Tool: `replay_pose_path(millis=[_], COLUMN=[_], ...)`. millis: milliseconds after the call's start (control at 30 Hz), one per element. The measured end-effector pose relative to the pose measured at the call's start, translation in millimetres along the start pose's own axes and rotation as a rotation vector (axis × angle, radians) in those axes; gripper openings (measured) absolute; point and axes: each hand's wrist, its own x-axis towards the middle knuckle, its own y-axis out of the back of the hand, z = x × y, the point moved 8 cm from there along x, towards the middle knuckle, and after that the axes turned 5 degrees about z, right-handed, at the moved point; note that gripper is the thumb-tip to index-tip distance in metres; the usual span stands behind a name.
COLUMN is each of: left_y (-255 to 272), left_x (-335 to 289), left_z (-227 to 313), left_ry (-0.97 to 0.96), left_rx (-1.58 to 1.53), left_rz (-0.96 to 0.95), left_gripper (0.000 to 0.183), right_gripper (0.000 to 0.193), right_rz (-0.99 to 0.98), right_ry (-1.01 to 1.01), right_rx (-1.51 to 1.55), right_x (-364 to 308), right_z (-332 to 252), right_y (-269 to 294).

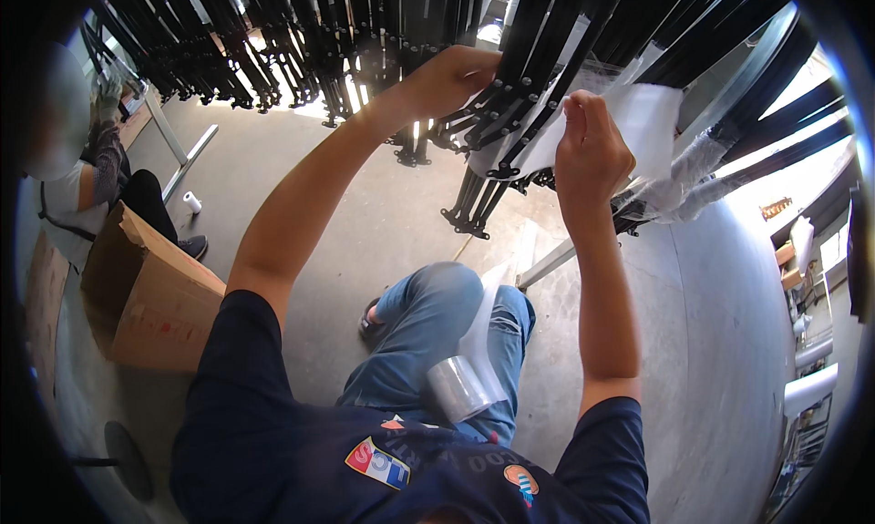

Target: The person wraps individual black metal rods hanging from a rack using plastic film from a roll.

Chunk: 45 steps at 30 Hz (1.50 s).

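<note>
Black folded metal stands [519, 96], bundled as a cluster of thin tubes with riveted joints, run with their long axis from the upper right down to the lower left, and their jointed ends point down toward the grey concrete floor [401, 214]. The bundle hangs in the air above that floor, in front of the seated person's raised arms. A clear plastic bag with a white sheet inside [638, 128] covers the bundle's right side.

The left hand [451, 77] lies on the bundle's upper left edge, its fingers curled over the tubes and pressed against them. The right hand [591, 155] is just right of the bundle's lower end; its fingers are pressed together and pinch the bag's edge, with the white sheet behind the fingertips.

Below the bundle, a roll of clear packing tape [460, 389] rests on the person's jeans-clad knee. Far left of the bundle stands an open brown cardboard box [150, 296], with another person's dark-trousered leg [150, 210] beyond it. More black stands [273, 41] hang in rows left of the bundle.
</note>
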Motion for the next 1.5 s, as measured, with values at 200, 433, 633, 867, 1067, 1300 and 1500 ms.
replay_pose_path(millis=[200,433,633,867,1067,1300,1500], left_y=[25.6,12.1,-8.6,-9.1,-3.8,-0.6,-1.0], left_x=[-19.9,-9.8,-7.5,-5.7,-8.1,-2.6,-2.0], left_z=[33.8,10.1,4.3,14.4,18.4,30.1,19.8], left_ry=[-0.137,-0.042,0.027,-0.065,0.033,-0.141,-0.151], left_rx=[0.037,-0.002,-0.182,0.065,0.177,0.622,0.348], left_rz=[0.076,-0.17,-0.281,-0.29,-0.314,-0.364,-0.227], left_gripper=[0.03,0.037,0.039,0.019,0.015,0.025,0.053], right_gripper=[0.014,0.016,0.016,0.013,0.017,0.009,0.004], right_rz=[-0.025,-0.093,0.016,-0.019,-0.241,-0.494,-0.51], right_ry=[-0.112,-0.162,-0.061,-0.004,0.107,0.096,0.06], right_rx=[0.044,0.016,0.001,0.03,-0.097,0.009,0.109], right_x=[-3.8,-6.9,5.2,8.9,5.8,-0.4,2.4], right_z=[2.8,14.6,9.7,9.9,7.6,21.3,19.8], right_y=[-4.1,6.5,16.1,10.3,4.6,-10.9,-11.5])
